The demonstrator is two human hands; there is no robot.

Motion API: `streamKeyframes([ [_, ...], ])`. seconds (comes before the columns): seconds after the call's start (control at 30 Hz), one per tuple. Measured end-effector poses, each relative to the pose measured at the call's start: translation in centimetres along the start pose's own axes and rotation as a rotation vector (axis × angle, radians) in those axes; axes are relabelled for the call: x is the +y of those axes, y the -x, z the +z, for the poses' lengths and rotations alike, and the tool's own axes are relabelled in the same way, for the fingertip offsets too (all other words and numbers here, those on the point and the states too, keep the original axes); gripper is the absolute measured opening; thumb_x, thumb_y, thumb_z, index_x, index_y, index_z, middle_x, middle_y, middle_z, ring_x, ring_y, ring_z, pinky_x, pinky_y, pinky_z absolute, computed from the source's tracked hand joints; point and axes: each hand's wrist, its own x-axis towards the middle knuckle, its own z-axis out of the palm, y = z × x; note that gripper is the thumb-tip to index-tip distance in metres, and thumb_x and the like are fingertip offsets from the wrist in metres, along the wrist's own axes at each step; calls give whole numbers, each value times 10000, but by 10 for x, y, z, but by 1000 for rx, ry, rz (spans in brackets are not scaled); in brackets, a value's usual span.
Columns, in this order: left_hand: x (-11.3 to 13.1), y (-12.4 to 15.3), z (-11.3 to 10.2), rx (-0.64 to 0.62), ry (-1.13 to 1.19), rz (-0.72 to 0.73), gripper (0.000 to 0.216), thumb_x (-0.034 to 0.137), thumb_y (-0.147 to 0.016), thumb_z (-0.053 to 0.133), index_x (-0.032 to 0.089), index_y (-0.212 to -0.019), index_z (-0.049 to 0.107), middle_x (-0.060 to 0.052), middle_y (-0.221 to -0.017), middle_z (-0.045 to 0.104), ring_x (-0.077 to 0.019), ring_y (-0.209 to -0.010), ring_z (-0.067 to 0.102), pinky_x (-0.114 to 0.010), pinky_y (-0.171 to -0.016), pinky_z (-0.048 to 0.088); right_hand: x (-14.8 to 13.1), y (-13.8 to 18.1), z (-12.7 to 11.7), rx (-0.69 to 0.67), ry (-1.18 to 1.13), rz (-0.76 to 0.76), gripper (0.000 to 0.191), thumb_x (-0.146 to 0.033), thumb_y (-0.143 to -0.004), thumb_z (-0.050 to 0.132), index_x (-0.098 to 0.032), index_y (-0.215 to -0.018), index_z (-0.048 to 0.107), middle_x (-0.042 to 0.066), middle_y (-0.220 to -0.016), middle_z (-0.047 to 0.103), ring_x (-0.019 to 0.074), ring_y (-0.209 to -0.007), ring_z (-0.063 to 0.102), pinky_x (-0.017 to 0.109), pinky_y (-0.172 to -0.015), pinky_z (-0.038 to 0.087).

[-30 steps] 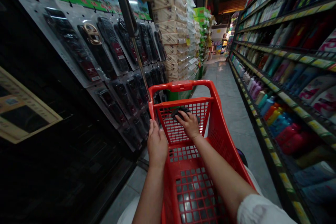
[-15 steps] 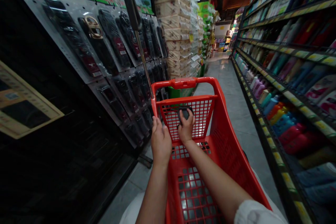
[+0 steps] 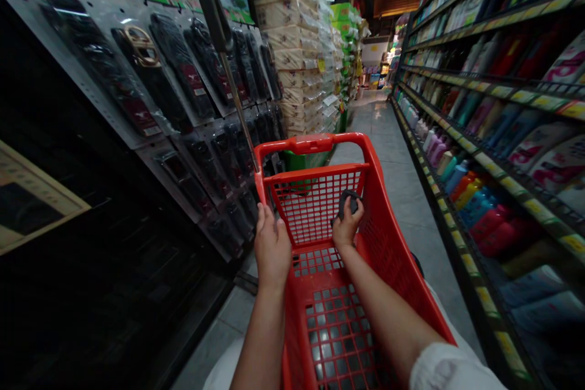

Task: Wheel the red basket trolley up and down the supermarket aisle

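A red plastic shopping basket with grid-patterned walls and floor stands before me. Its metal rod with a dark grip rises at an angle from the far left corner. My left hand is closed round the basket's left rim. Inside, near the far right corner, my right hand holds a small dark grey object; fingers cover part of it and its kind is unclear. Apart from that hand and object, nothing else shows inside the basket.
Packaged belts hang on a display board at left. Tall stacks of wrapped tan packs stand beyond it. Shelves full of bottles line the right side. A grey tiled aisle runs ahead between them.
My right hand has moved to the right across the basket's far grid wall, with the dark object still in it. My left hand stays on the rim. The view has shifted slightly to the right.
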Motion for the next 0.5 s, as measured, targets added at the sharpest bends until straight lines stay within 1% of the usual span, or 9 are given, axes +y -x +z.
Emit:
streamKeyframes([
  [0.07, 3, 0, 0, -13, -11, -8, 555, 224, -927, 471, 100, -1467, 495, -171, -1595, 371, -252, -1479, 353, -383, -1242, 225, -20, 14, 10, -55, -22, -68, 845, 11, -694, 467, -199, -1511, 418, 169, -1520, 271, 298, -1420, 327, 495, -1118, 390],
  [0.13, 5, -1, 0, -26, -29, -9, 559, 227, -932, 461, 72, -1468, 486, -192, -1594, 361, -257, -1480, 349, -385, -1239, 232, -41, 28, 20, -155, -12, -166, 868, 26, -683, 487, -208, -1516, 413, 170, -1538, 262, 299, -1405, 345, 488, -1100, 413],
  [0.2, 5, -1, 0, -31, -44, -6, 563, 223, -932, 458, 55, -1469, 479, -207, -1593, 353, -261, -1482, 345, -389, -1237, 237, -58, 40, 28, -263, 41, -253, 836, 32, -710, 504, -216, -1505, 436, 177, -1554, 284, 299, -1356, 396, 485, -1063, 447],
  [0.27, 3, -1, 0, -22, -46, -6, 566, 218, -926, 467, 68, -1472, 477, -201, -1597, 350, -258, -1483, 342, -385, -1236, 238, -68, 48, 33, -376, 118, -368, 744, 9, -789, 509, -262, -1481, 476, 156, -1557, 350, 290, -1290, 449, 482, -1010, 484],
  [0.33, 0, -2, 0, -4, -40, -4, 566, 218, -921, 476, 100, -1475, 481, -179, -1604, 353, -251, -1484, 342, -378, -1236, 240, -69, 49, 34, -514, 161, -554, 624, -55, -875, 520, -330, -1435, 528, 100, -1542, 434, 275, -1242, 484, 464, -955, 516],
  [0.4, -3, -2, 0, 10, -36, 6, 561, 223, -919, 480, 120, -1470, 491, -165, -1602, 364, -247, -1482, 348, -378, -1235, 242, -59, 45, 29, -636, 166, -726, 525, -116, -917, 543, -372, -1374, 582, 42, -1513, 499, 259, -1225, 500, 435, -923, 529],
  [0.43, -4, -2, 0, 14, -33, 11, 556, 226, -920, 479, 125, -1467, 497, -160, -1600, 372, -246, -1481, 351, -379, -1236, 241, -50, 42, 25, -668, 169, -765, 500, -126, -921, 553, -382, -1348, 603, 21, -1498, 522, 250, -1220, 506, 423, -920, 529],
  [0.47, -4, -2, 0, 15, -30, 16, 552, 227, -921, 477, 127, -1463, 502, -158, -1596, 378, -245, -1480, 353, -379, -1237, 238, -39, 37, 19, -675, 180, -762, 495, -118, -917, 556, -387, -1329, 617, 7, -1486, 536, 243, -1215, 509, 416, -927, 525],
  [0.5, -3, -2, 0, 15, -27, 17, 550, 228, -922, 473, 126, -1462, 505, -158, -1595, 381, -244, -1480, 353, -379, -1238, 235, -26, 33, 13, -656, 196, -718, 512, -95, -905, 554, -388, -1319, 625, 3, -1480, 543, 238, -1209, 511, 415, -940, 519],
])
